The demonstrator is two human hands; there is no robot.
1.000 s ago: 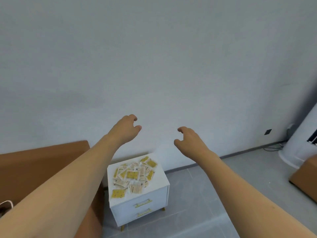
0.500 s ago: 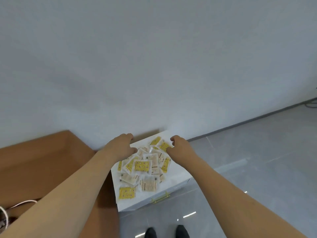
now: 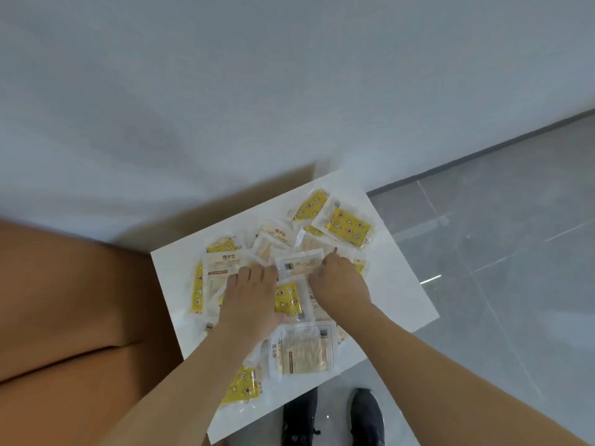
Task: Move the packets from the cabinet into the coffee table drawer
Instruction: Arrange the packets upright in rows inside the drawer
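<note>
We are just starting: every packet (image 3: 302, 349) lies heaped on the white cabinet (image 3: 399, 284) top. Our left hand (image 3: 254, 294) and right hand (image 3: 338, 284) press into the pile's centre; whether the fingers grip anything, we cannot tell. No drawer shows.

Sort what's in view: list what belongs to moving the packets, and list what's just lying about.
Part of the job:
- packets, scattered in a pile
- white cabinet top under them
- left hand and right hand, both down on the pile

Just there:
- brown cardboard box beside the cabinet
- dark shoes on the grey floor
- wall
</note>
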